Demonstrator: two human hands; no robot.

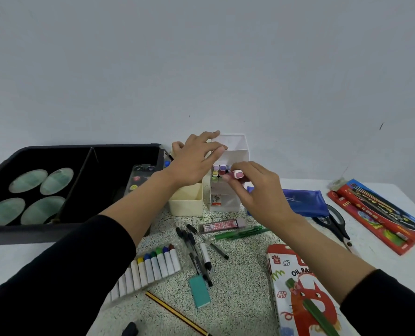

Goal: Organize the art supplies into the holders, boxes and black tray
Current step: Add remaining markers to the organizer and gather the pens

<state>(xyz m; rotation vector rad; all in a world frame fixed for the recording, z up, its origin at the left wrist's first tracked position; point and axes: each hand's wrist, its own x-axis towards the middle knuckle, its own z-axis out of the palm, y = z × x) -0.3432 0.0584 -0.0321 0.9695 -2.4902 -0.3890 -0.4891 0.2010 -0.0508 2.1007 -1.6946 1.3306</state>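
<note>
Speckled tabletop (240, 284): right grip (257, 190) pinches pink marker (237, 175) just beside white holder (238, 143).

Art/craft desk. Home or classroom, cannot tell. Landmark is the white tiered holder (224, 202), at the back of a white table (383, 263) against a plain pale wall (201, 57), with markers (222, 167) standing in it. Just left of it is a cream box (186, 204), and further left a black tray (32, 235). In front of it a speckled mat (238, 299) carries loose pens (196, 246), a row of paint tubes (153, 265), a teal eraser (199, 291) and a pencil (175, 311). Front-right is an oil pastel box (303, 287). To the right are a blue pouch (303, 200), scissors (335, 221) and red brush packs (381, 214). Everything on the desk is stationery and paint.
</note>
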